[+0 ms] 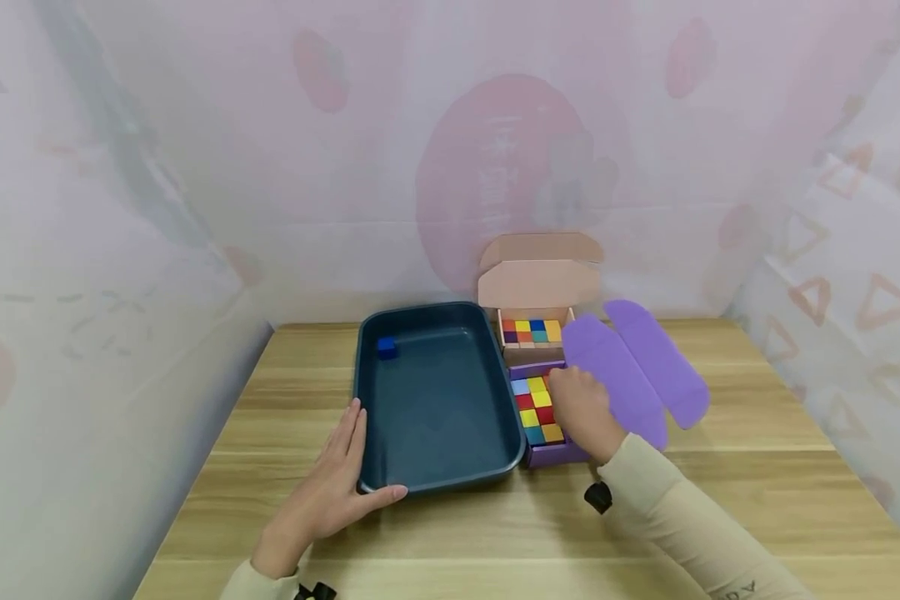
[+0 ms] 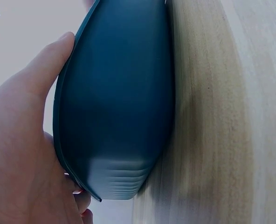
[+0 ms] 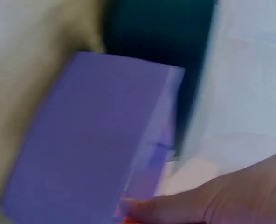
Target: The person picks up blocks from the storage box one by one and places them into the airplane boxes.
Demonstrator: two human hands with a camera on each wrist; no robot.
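Note:
A dark teal tray [image 1: 438,400] lies on the table, with one blue cube [image 1: 387,347] near its far left corner. My left hand [image 1: 330,479] rests against the tray's near left corner, fingers straight along the side and thumb on the front rim. In the left wrist view, that thumb [image 2: 49,63] touches the tray's rim. My right hand [image 1: 585,408] reaches down over a purple box [image 1: 558,454] filled with colored cubes [image 1: 536,412]. Its thumb [image 3: 161,207] shows beside an orange-red patch at the box's edge; the other fingertips are hidden, so I cannot tell whether they pinch a cube.
Behind the purple box stands an open brown cardboard box [image 1: 540,287] with more colored cubes. The purple lid [image 1: 637,367] lies folded out to the right. A wooden table [image 1: 750,492] carries everything, and patterned sheets [image 1: 345,167] rise behind and at both sides.

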